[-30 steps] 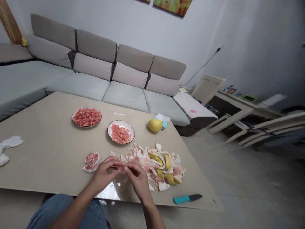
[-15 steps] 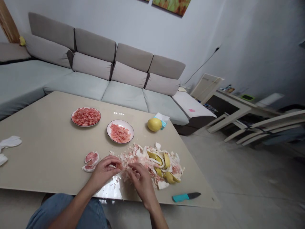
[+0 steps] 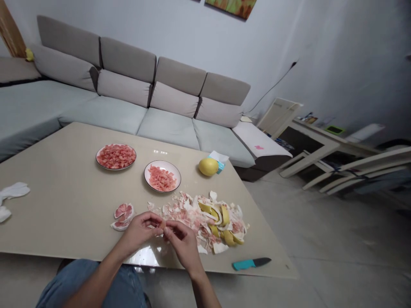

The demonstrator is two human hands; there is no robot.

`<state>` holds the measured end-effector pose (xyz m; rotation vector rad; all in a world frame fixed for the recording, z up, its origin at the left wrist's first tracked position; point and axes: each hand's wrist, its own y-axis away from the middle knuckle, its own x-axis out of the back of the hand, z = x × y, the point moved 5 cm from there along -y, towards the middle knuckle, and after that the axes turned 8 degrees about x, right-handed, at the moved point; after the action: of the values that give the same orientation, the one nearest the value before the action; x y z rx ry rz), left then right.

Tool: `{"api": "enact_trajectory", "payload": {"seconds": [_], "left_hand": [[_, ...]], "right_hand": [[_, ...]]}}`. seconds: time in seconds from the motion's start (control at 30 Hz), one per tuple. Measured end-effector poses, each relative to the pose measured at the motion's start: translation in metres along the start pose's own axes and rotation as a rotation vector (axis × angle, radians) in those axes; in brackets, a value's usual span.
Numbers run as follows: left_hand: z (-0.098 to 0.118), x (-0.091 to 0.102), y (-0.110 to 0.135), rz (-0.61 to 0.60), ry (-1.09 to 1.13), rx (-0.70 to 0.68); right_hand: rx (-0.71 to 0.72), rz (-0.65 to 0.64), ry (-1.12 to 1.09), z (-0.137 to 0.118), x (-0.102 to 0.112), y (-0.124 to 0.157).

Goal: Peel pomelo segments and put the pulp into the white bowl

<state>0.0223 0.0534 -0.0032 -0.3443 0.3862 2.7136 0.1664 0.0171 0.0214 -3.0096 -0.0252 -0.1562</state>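
Pomelo piece [image 3: 163, 224], small and mostly hidden by fingers, is held over the near edge of the table [image 3: 77, 214]; at far left lies a crumpled white cloth-like item [image 3: 15, 191], perhaps a glove; next comes the farther plate [image 3: 116, 169], heaped with pink pulp [image 3: 116, 155]; nearer the body, two pomelo segments [image 3: 123, 216] in white membrane lie just beyond the left hand [image 3: 140, 230], whose thumb and fingers pinch the piece; the smaller heap of pulp [image 3: 161, 178] on the second plate [image 3: 174, 172] sits beyond both hands; the right hand [image 3: 185, 244] has its thumb and fingers closed on the piece's other side.

Half a second ago the hands stood a little apart, the right one near the scraps; now their fingertips meet again, so I judge that membrane is being picked off this piece, which is not yet on a plate; further right, the whole pomelo [image 3: 208, 167] touches a blue tissue pack [image 3: 221, 167], the peel pile [image 3: 192, 216] spreads beside the right hand, and the teal-handled knife [image 3: 252, 263] lies unused; these look unmoved.
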Motion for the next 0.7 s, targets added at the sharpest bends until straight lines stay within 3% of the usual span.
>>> {"api": "enact_trajectory", "payload": {"seconds": [0.37,0.57,0.7], "left_hand": [[-0.003,-0.002,0.002,-0.081,0.127,0.072],[0.001,-0.002,0.001,-0.048,0.075,0.034],[0.001,-0.001,0.002,-0.038,0.094,0.070]], "right_hand": [[0.043,-0.033,-0.016,-0.005,0.002,-0.003],[0.075,0.007,0.119,-0.008,0.006,-0.005],[-0.019,-0.006,-0.057,0.002,0.006,-0.007]]}}
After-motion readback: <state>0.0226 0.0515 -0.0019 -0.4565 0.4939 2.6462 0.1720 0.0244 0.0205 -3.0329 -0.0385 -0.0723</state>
